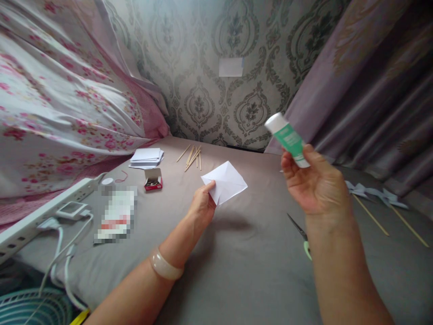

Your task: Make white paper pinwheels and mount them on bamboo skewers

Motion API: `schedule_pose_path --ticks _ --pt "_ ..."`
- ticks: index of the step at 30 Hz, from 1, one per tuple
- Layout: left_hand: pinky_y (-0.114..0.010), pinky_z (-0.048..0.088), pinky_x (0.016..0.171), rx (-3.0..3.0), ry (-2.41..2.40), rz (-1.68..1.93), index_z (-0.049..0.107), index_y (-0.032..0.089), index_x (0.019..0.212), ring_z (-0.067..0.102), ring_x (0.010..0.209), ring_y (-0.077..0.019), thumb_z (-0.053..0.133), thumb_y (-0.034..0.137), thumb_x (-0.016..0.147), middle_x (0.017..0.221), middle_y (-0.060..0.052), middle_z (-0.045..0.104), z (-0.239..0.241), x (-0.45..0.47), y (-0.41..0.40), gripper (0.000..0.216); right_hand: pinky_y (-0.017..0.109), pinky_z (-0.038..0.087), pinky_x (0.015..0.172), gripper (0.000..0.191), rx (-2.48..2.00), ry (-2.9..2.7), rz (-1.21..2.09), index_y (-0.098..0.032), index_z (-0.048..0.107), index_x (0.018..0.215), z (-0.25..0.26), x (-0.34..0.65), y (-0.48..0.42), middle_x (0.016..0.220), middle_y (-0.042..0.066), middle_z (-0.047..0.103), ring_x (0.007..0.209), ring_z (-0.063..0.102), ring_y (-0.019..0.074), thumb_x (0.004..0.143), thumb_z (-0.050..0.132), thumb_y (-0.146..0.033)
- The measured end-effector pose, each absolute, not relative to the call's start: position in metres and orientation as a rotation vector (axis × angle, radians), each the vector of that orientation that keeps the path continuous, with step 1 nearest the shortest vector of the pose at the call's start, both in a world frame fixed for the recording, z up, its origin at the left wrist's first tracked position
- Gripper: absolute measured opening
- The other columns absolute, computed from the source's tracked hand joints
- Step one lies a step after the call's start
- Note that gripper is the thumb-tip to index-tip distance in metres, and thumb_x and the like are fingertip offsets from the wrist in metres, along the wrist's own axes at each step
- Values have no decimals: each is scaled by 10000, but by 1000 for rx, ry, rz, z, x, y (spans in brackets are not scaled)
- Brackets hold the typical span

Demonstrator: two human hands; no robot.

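My left hand (204, 201) pinches one corner of a white square of paper (230, 182) between thumb and fingers, holding it above the grey sheet. Crease or cut lines run across the paper. Raised at the right, my right hand (313, 180) is closed round the lower end of a glue stick (290, 139) with a green label. Its white upper end tilts up to the left. Partly behind my right forearm lie scissors (306, 246), with a dark blade and a pale green handle showing.
Several wooden sticks (192, 157), a stack of white paper (146, 158) and a small red box of metal pieces (153, 181) lie farther back. Paper pinwheels (375, 193) on sticks rest at right. A power strip (72, 198) with cables runs along the left.
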State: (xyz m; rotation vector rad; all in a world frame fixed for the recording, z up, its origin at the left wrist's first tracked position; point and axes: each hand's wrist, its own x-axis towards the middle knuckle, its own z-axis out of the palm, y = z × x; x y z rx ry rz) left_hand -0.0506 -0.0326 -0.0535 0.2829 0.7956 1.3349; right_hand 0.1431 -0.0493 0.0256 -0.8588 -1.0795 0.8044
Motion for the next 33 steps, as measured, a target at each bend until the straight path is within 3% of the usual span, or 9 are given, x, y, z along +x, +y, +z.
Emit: schedule_pose_path --ticks 4,8,16,20,23,26,30,33 --pt "-361 574 796 211 792 1311 639 107 910 711 772 -222 526 117 809 797 -96 731 -49 -51 -33 152 367 554 911 331 -880 -1202 909 -247 646 1002 28 152 -49 1150 64 648 1068 636 184 950 381 -437" --pt "-368 577 796 146 794 1299 638 116 966 709 798 -233 522 110 811 796 -98 722 -48 -52 -32 193 424 568 841 461 -967 -1385 971 -257 617 1104 22 140 -51 1170 86 635 1022 648 216 973 238 -485" --pt "-341 577 741 62 786 1295 634 122 952 706 803 -238 516 106 803 787 -103 712 -51 -53 -29 191 329 551 683 397 -1053 -1380 1057 -206 681 969 12 114 -56 866 61 690 725 634 175 824 583 -562" --pt "-295 556 752 101 781 1406 635 134 864 697 799 -200 524 121 824 747 -65 704 -59 -53 -25 119 269 468 560 368 -1324 -1655 746 -181 710 819 11 113 -61 725 32 663 614 561 148 779 635 -539" --pt "-277 536 738 184 798 1520 640 139 828 683 748 -179 555 138 812 728 -43 699 -65 -55 -21 87 264 366 473 384 -1487 -1772 416 -181 735 945 9 111 -63 615 5 623 494 482 134 824 568 -506" --pt "-262 505 668 247 856 1558 634 140 774 652 652 -161 577 161 795 673 -27 676 -67 -56 -20 65 280 386 511 342 -1517 -1881 182 -192 733 1006 6 104 -66 650 16 658 501 510 146 836 571 -441" --pt "-242 436 569 374 897 1581 623 142 698 580 538 -136 607 205 767 586 -1 628 -66 -56 -24 95 305 437 646 264 -1502 -2023 -20 -206 714 1032 4 94 -71 857 46 713 664 597 177 853 581 -347" --pt "-228 386 510 436 925 1570 608 144 652 513 470 -112 614 233 762 536 17 590 -64 -54 -28 141 319 436 687 256 -1545 -2101 -88 -212 693 1072 4 89 -74 901 45 705 757 620 202 868 576 -314"
